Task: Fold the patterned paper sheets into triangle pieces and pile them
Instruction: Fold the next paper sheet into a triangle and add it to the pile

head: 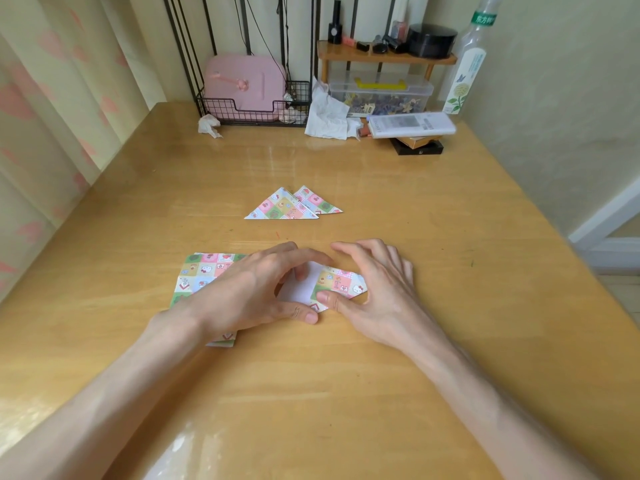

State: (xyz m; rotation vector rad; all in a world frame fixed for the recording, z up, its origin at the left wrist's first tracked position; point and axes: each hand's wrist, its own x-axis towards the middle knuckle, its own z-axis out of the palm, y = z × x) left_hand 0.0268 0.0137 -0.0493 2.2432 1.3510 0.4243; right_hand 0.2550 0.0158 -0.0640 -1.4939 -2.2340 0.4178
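Two folded patterned triangles [289, 206] lie overlapping on the wooden table [415, 237], beyond my hands. A stack of flat patterned sheets [199, 271] lies near the table's left, partly hidden under my left wrist. Just right of the stack, one patterned sheet [332, 282] is partly folded, its white underside showing. My left hand [256, 289] holds this sheet's left part, fingers curled over it and thumb at its near edge. My right hand [374, 278] pinches the folded-over patterned flap, thumb pressing on top.
Along the back wall stand a black wire basket [252, 109] with a pink case, crumpled tissues [327, 116], a clear plastic box [381, 93] under a small wooden shelf, a white remote [412, 124] and a tall bottle [467, 64]. A curtain hangs at left.
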